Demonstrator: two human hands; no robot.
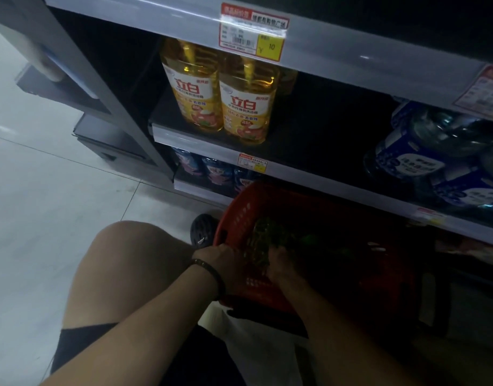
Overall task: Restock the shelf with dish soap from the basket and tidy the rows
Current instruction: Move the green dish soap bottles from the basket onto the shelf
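A red plastic basket [241,210] stands on the floor in front of the shelving. Both my hands reach into it. My left hand [226,260], with a dark band on the wrist, rests just inside the basket's near-left rim. My right hand [278,263] is beside it, fingers curled down onto a greenish bottle [263,235] lying in the dim basket; the grip itself is hard to make out. Two yellow dish soap bottles [220,93] stand side by side at the left of the middle shelf [200,140], with dark bare room to their right.
Blue-labelled bottles [440,160] fill the right of the middle shelf, and more blue ones [212,168] sit on the lowest shelf. A price tag [253,29] hangs on the upper shelf edge. My bare knee [128,260] is at left, a black shoe [202,229] beside the basket.
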